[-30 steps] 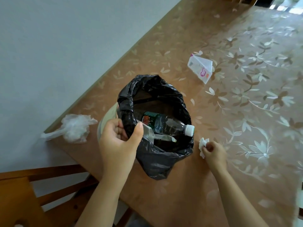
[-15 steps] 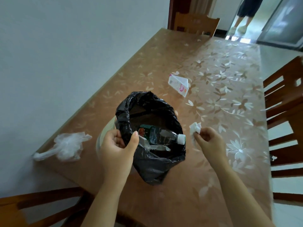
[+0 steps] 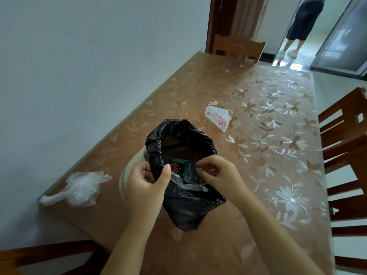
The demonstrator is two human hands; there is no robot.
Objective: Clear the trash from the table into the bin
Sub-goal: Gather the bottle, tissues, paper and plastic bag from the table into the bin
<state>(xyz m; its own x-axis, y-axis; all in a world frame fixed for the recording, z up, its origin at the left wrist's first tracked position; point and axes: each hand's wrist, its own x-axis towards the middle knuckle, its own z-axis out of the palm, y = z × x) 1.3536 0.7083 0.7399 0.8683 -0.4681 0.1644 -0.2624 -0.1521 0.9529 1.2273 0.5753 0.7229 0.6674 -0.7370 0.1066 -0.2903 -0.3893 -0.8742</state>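
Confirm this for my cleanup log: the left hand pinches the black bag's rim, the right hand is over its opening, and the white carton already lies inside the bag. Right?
Not quite. The head view shows the white carton on the table, beyond the black bag. The left hand does pinch the rim, and the right hand is over the opening.

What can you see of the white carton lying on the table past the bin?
The white carton looks like a small paper drink box with pink print on one face. It lies on its side, its folded gable end pointing right, on the floral table cover beyond the black bin bag. Nothing touches it but the table; both hands are at the bag.
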